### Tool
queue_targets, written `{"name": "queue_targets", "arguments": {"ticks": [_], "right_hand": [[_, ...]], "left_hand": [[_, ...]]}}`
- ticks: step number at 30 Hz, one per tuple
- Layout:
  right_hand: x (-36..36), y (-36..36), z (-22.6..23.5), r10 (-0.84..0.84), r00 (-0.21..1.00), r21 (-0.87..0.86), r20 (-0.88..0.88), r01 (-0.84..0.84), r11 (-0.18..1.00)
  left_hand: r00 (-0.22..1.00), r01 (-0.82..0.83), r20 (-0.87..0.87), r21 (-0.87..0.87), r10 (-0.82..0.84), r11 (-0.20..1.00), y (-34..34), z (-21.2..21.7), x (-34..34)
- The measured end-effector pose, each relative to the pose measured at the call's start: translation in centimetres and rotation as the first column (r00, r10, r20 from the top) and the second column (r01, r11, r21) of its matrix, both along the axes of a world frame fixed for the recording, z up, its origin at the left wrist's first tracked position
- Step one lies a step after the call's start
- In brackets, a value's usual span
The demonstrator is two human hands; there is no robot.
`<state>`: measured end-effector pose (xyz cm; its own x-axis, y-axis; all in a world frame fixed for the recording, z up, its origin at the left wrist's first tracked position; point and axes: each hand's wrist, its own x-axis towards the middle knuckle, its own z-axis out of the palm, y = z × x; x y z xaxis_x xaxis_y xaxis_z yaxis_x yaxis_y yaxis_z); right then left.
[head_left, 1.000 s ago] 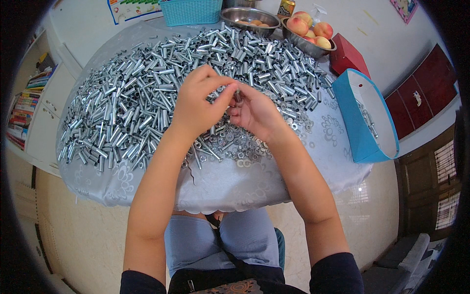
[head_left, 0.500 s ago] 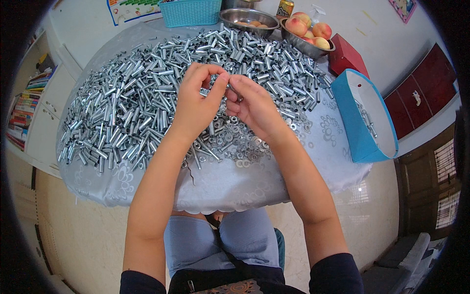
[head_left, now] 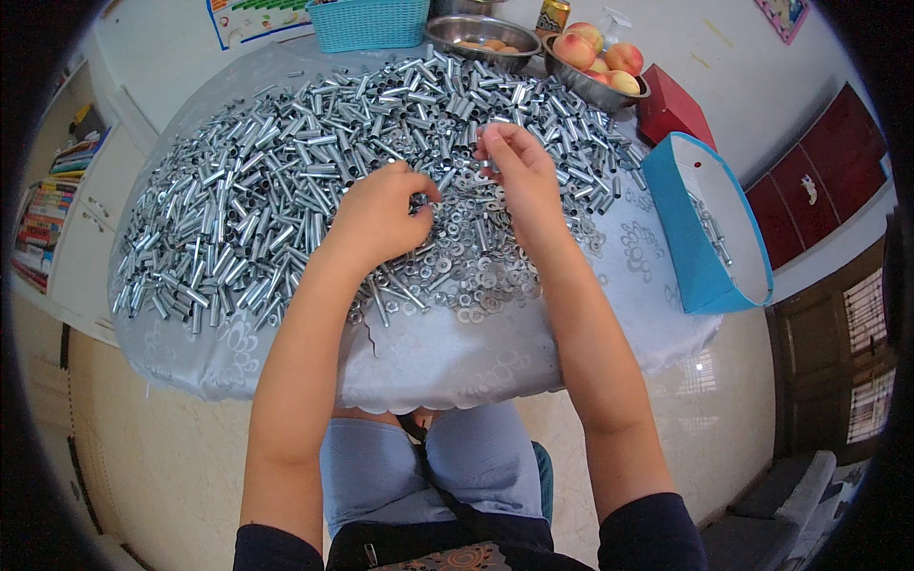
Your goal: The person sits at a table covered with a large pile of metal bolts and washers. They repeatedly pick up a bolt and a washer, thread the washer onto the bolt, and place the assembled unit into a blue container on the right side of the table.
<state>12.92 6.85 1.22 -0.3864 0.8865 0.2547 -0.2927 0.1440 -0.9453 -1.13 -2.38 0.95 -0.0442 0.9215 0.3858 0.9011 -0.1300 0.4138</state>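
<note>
A wide heap of silvery metal tubes covers much of the table, with long bolts mixed in at its near side. Flat washers and nuts lie in a looser pile at the near middle. Over the boundary of tubes and washers, my left hand is lowered, fingers bent and a gap between thumb and forefinger; nothing shows in it. Farther right and a little higher, my right hand has thumb and fingers pinched together above the heap. A small shiny bit shows at its fingertips, too small to name.
A blue open bin with several bolts inside stands at the right edge. Along the back are a turquoise basket, a steel bowl with eggs, a bowl of peaches, a can and a red box.
My hands were together above the heap, fingertips meeting. They have parted: the left came down toward the washers, and the right moved right and slightly up.
</note>
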Motion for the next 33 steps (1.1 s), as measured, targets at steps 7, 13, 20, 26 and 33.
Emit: {"name": "queue_targets", "arguments": {"ticks": [7, 13, 20, 26, 33], "right_hand": [[0.5, 0.7, 0.0, -0.062, 0.994, 0.040, -0.092, 0.066, 0.997], [0.2, 0.7, -0.4, -0.034, 0.996, -0.009, -0.077, 0.033, 0.999], [-0.1, 1.0, -1.9, 0.180, 0.979, 0.135, 0.099, -0.192, 0.972], [-0.5, -0.2, -1.3, 0.270, 0.956, -0.033, 0.113, -0.268, 0.963], [-0.6, -0.1, -1.7, 0.349, 0.934, -0.017, 0.075, -0.348, 0.937]], "left_hand": [[0.997, 0.053, -0.041, -0.115, -0.058, 0.992, -0.3, 0.2, 0.3], [0.994, 0.098, -0.034, -0.124, -0.102, 0.988, -0.3, 0.1, 0.3], [0.965, 0.012, 0.261, 0.066, -0.029, 0.998, 0.8, -0.4, 0.4], [0.767, -0.139, 0.640, 0.236, -0.046, 0.962, 1.4, 0.3, -0.3], [0.785, -0.150, 0.618, 0.254, -0.041, 0.956, 1.3, 0.3, 0.2]]}}
